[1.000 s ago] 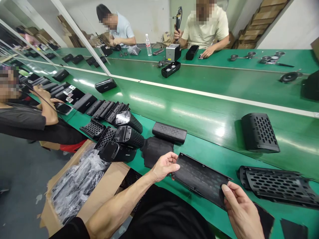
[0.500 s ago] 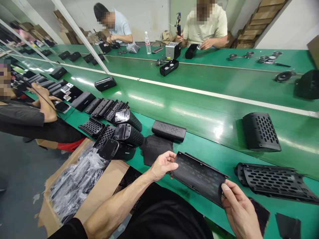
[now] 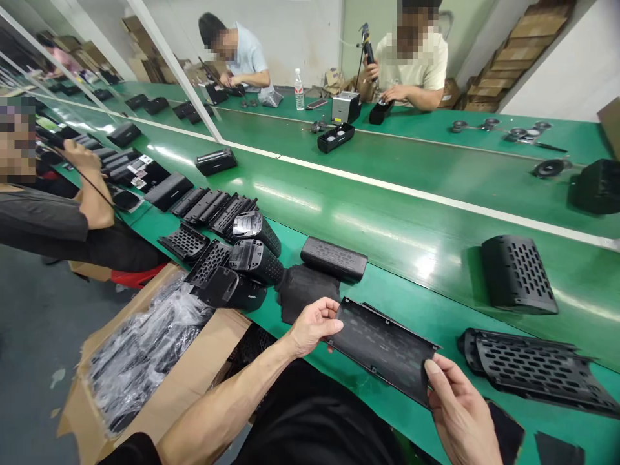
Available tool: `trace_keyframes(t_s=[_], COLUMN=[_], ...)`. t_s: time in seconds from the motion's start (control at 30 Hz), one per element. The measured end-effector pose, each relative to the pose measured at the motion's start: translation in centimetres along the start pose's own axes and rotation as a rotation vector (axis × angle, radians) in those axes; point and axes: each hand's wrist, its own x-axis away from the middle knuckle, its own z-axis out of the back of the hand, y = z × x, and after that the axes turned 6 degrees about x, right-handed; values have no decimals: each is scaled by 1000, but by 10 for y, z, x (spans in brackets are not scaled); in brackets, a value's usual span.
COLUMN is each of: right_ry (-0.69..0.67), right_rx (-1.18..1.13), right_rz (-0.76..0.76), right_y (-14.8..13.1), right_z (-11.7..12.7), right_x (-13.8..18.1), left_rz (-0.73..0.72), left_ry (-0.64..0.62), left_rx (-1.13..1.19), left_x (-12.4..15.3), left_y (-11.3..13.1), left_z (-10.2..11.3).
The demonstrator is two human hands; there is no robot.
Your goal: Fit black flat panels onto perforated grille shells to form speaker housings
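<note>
Between my hands is a black speaker grille panel (image 3: 382, 352), its hollow inner side facing up, with dark mesh over the slots. My left hand (image 3: 314, 325) pinches its left end, thumb on the inner face and fingers beneath. At the right end my right hand (image 3: 458, 400) grips the panel, thumb pressed on the inside near the edge. Behind my left hand lies a stack of black mesh sheets (image 3: 310, 294). A black slotted cover (image 3: 334, 258) rests just beyond that stack. To the right sit slotted grille panels (image 3: 533, 368), nested together.
Black speaker housings (image 3: 254, 261) and panels crowd the bench on the left. An open carton (image 3: 194, 387) with plastic-wrapped parts stands below them. A slotted speaker shell (image 3: 520, 274) sits on the green conveyor (image 3: 387, 226). Co-workers sit across the line and at the left.
The view has shifted slightly. Both hands keep hold of the grille panel, which stays in nearly the same position. Across the line, a co-worker's hand tool has tilted.
</note>
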Motion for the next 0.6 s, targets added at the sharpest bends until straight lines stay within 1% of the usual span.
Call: trace_keyframes(t_s=[0.23,0.6], right_ry=[-19,38], right_rx=[10,-38], right_rz=[-7,-89], right_y=[4,-11], right_z=[-5,-18], right_x=[-2,12], left_rz=[-9,-10], left_ry=[10,21], left_rx=[35,101], left_x=[5,8], left_y=[0,-2], left_z=[3,7])
